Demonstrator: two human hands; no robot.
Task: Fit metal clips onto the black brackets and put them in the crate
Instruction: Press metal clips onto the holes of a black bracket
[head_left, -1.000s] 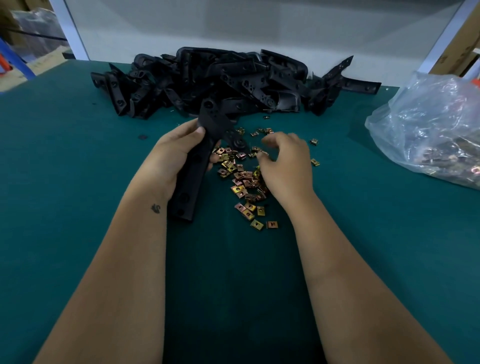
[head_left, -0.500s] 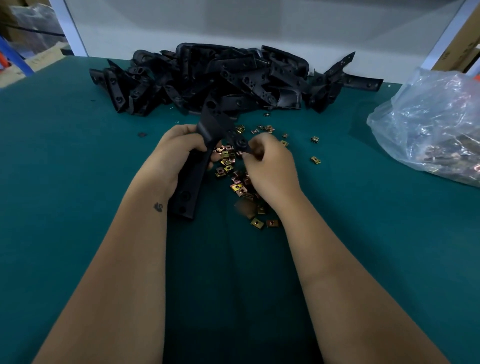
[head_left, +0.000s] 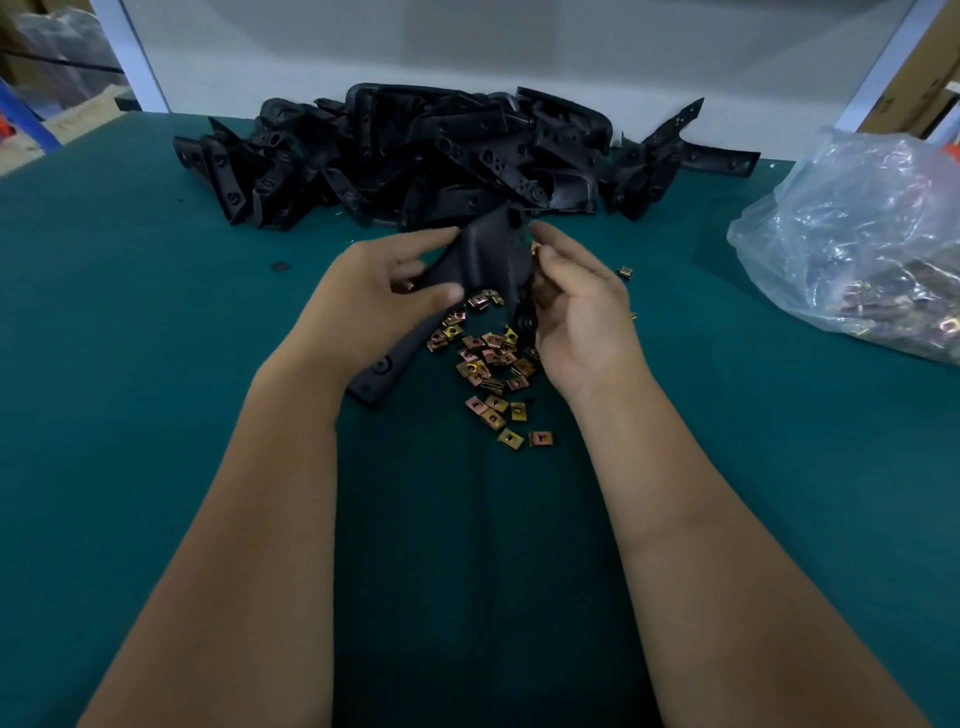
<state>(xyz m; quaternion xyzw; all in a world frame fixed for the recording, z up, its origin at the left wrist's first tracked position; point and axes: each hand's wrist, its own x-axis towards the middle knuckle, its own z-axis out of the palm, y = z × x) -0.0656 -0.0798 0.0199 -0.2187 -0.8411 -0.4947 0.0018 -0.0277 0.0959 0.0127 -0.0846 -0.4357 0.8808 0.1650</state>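
From the head camera, the left hand (head_left: 371, 291) grips a black bracket (head_left: 485, 254) around its middle, thumb laid across the face and fingers curled behind, with the long lower arm of the part slanting down past the wrist to the green table (head_left: 156, 364). The right hand (head_left: 576, 306) is curled against the bracket's right edge near the top; a glint of metal at its fingertips looks like a clip being pressed on, though I cannot tell for sure that it pinches one. To do this step well, I judge the left hand should brace the bracket firmly while the right slides the clip square onto the edge so its hole meets the bracket's hole, pushing until it seats fully. Loose metal clips (head_left: 491, 364) lie scattered on the table just below and between the hands. The pile of brackets (head_left: 441, 150) waits at the far side of the table. As for containers, a clear plastic bag (head_left: 857, 234) sits at the right, holding what appear to be more clips at its bottom; the crate is not in view
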